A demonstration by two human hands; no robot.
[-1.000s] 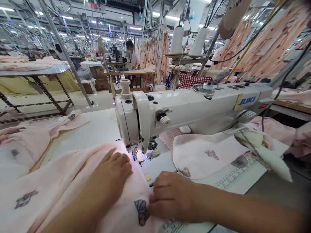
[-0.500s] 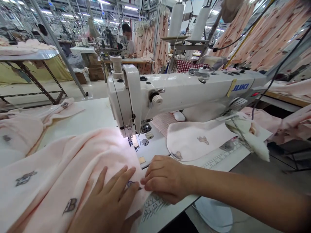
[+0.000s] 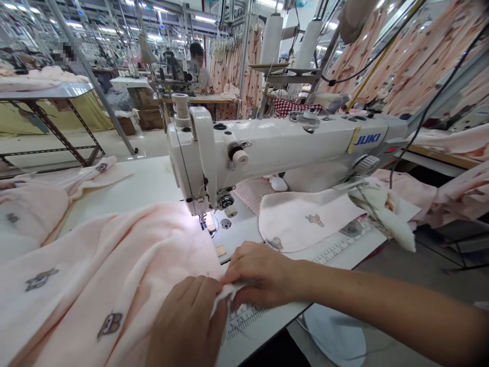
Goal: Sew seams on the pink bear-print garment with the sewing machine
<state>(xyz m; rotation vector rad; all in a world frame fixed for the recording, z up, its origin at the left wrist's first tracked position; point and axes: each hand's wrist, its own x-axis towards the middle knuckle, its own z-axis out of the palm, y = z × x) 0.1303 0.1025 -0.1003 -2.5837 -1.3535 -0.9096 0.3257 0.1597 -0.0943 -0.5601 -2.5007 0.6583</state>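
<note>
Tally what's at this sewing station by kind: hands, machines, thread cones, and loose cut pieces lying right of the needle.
Hands: 2, the left hand and right hand, both pinching the pink fabric edge.
Sewing machine: 1.
Thread cones: 2, one beside the other.
Cut piece: 1.
Total: 6.

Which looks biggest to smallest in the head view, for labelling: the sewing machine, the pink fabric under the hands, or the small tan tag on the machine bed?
1. pink fabric, though nearness enlarges it
2. sewing machine
3. tan tag
</note>
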